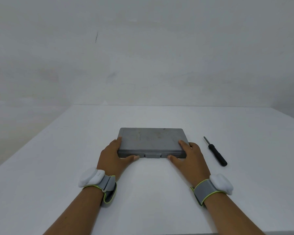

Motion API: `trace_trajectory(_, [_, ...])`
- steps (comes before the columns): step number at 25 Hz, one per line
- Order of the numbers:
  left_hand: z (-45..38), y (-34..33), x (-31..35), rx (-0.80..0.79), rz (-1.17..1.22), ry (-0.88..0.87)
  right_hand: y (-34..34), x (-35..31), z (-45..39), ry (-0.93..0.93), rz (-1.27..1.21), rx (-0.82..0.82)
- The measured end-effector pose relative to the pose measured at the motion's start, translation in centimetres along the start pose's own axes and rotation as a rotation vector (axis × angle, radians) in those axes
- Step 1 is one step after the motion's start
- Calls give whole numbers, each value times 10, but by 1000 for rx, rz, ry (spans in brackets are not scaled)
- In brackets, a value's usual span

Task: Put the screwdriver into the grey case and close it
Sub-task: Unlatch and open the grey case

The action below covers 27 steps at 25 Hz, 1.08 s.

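Note:
A flat grey case (151,138) lies shut in the middle of the white table, its front latch (152,155) facing me. My left hand (114,156) grips the case's near left corner, thumb along the front edge and fingers on the left side. My right hand (188,155) holds the near right corner the same way. A black screwdriver (216,153) lies on the table to the right of the case, tip pointing away from me, apart from both hands.
The white table (58,167) meets a plain white wall (143,56) behind the case. Its left edge runs diagonally at the left. Grey wristbands with white modules sit on both wrists.

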State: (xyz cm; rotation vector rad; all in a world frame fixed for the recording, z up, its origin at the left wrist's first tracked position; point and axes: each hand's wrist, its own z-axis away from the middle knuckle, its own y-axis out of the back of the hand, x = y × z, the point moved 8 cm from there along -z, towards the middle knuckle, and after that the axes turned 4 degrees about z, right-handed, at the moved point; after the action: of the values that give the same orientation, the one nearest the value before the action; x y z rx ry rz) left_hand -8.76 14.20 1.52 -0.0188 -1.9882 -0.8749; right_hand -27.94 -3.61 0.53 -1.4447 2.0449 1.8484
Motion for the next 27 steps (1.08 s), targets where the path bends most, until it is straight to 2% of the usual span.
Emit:
trace_trajectory(7, [-3,2,-6,2,-2,25,-1,-2,0,30,23,0])
trace_trajectory(15, [0,20,-2,160,116,-10,12,-11,3,103,52,132])
trace_trajectory(19, [-2,20,-2,184,153,-21,18,-14,3,117,37,193])
trace_trajectory(27, [1,19,7,205,65,-161,22,-14,4,110,39,225])
